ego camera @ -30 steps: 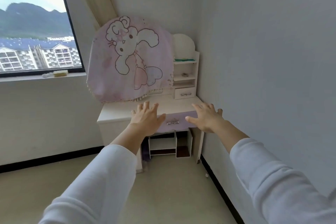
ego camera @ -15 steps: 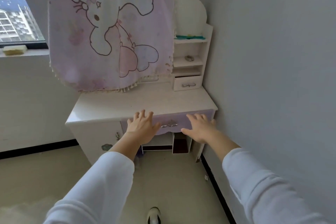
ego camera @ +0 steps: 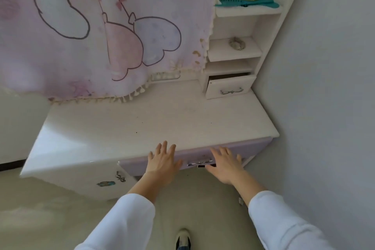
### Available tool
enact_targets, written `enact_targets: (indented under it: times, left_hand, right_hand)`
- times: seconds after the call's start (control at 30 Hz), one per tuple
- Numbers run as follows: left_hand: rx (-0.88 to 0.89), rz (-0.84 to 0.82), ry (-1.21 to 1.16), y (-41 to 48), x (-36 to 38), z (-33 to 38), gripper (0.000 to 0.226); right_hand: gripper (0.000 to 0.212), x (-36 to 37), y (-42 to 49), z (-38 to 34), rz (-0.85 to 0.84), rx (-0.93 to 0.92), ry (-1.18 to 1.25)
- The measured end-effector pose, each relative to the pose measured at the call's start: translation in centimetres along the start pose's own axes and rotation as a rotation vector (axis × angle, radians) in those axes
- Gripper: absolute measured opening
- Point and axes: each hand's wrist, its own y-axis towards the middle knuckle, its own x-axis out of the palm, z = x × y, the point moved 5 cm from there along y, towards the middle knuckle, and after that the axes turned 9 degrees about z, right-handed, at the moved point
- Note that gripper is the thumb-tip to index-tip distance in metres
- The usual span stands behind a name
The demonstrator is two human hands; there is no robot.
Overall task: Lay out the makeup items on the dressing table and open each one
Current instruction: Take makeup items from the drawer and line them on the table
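As left hand [ego camera: 162,161] spreads, dressing table [ego camera: 142,124] ahead

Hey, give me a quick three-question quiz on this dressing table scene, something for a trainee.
1. True or false: the left hand and the right hand each hold a makeup item.
2. What lies on the top shelf? A) teal comb B) perfume bottle C) hand mirror
3. Fill in: the small white drawer below the shelves stands slightly ____.
Key: 1 false; 2 A; 3 open.
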Motion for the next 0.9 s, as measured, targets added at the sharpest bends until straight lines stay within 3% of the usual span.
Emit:
enact_targets:
  times: [0.37,0.5,0.67,0.9]
  left_hand:
    - [-0.02,0.033,-0.067,2.3,8.9,-1.2,0.072]
    - [-0.02,0.071,-0.087,2.4,9.7,-1.5,0.072]
    - [-0.078,0.084,-0.102,2.3,9.3,-0.5,0.081]
    - [-0.096,0.288,-0.134,0.3,9.9,-0.4,0.042]
  right_hand:
    - [0.084,5.8,4.6,1.3,0.044,-0.063,-0.095]
    - [0.094,6.1,5.6,2.5,0.189,-0.113,-0.11]
    - [0.067,6.0,7.0,2.8,0.263,-0.115,0.015]
    - [0.051,7.5,5.2,2.4,0.415,-0.242,0.012]
